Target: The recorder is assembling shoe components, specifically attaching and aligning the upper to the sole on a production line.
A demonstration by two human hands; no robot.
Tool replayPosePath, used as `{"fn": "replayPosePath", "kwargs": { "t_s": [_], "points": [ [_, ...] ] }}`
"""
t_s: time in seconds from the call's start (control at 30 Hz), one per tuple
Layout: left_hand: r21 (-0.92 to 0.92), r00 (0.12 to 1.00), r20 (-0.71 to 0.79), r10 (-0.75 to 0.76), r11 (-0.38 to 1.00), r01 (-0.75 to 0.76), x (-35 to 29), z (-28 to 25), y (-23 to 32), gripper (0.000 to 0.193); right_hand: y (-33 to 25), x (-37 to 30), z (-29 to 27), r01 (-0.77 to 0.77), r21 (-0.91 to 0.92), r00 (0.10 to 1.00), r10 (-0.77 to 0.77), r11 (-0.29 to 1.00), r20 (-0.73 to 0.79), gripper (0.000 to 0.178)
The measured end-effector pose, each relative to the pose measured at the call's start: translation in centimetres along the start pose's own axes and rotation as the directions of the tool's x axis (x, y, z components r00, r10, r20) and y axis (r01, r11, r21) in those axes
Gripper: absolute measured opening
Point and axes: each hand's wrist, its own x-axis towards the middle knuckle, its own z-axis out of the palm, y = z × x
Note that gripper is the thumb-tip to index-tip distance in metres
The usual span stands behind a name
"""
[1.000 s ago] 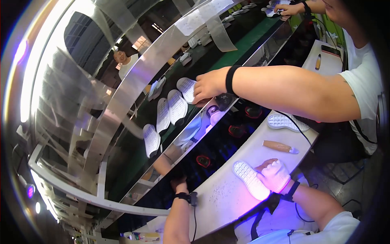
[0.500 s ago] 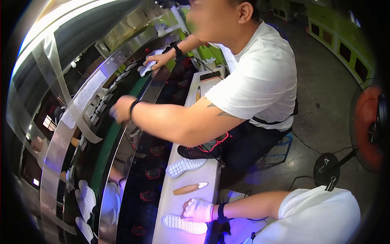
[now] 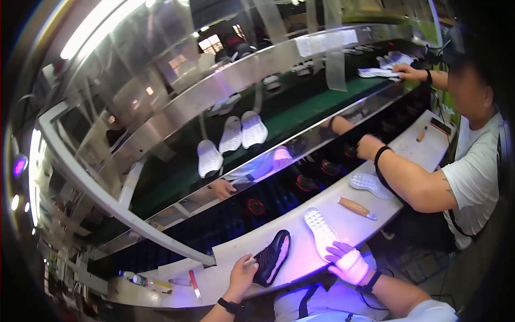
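In my bare left hand is the edge of a black shoe upper, tilted over the bench, its pale pink underside facing up. The fingers close at its near left side, and a light spot shows at the fingertips. My right hand, in a white glove with purple-lit fingertips, closes on the near end of a white shoe sole. That sole's gridded face is turned up. Beyond it on the bench lie a brown-handled tool with a pale tip and a second white sole.
A co-worker sits at the right, one hand on white soles. Behind the bench runs a green conveyor carrying soles. A white frame bar slants down to the bench. Bottles and a red pen-like tool lie left.
My view has swung left, bringing my left hand and the black shoe upper into sight. My right hand now grips the sole's near end; before, it was above a sole, fingers curled.
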Motion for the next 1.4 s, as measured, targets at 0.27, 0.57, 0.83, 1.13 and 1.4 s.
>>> {"fn": "replayPosePath", "kwargs": {
  "t_s": [0.27,0.57,0.83,1.13,1.4],
  "points": [
    [0.467,0.799,0.421,0.429,0.653,-0.596,0.4,4.6,8.2,0.049,-1.0,5.0,-11.1,-0.097,0.631,0.899,0.339,0.77,-0.276,0.024],
    [0.547,0.782,0.292,0.551,0.575,-0.609,-0.5,4.9,2.6,0.063,-2.1,4.0,-12.0,-0.223,0.814,0.852,0.513,0.536,-0.104,0.017],
    [0.552,0.776,0.136,0.616,0.603,-0.576,-1.5,6.2,1.4,0.064,-2.7,3.9,-9.0,-0.105,0.848,0.821,0.526,0.52,-0.221,0.037],
    [0.634,0.739,0.291,0.608,0.455,-0.625,-0.4,5.1,5.2,0.057,-2.8,3.4,-10.3,-0.115,0.882,0.825,0.539,0.457,-0.171,0.028],
    [0.703,0.902,0.397,0.167,0.577,-0.416,4.4,9.7,10.7,0.059,-2.7,2.3,-7.2,-0.128,0.868,0.794,0.573,0.481,-0.2,0.027]
  ]
}}
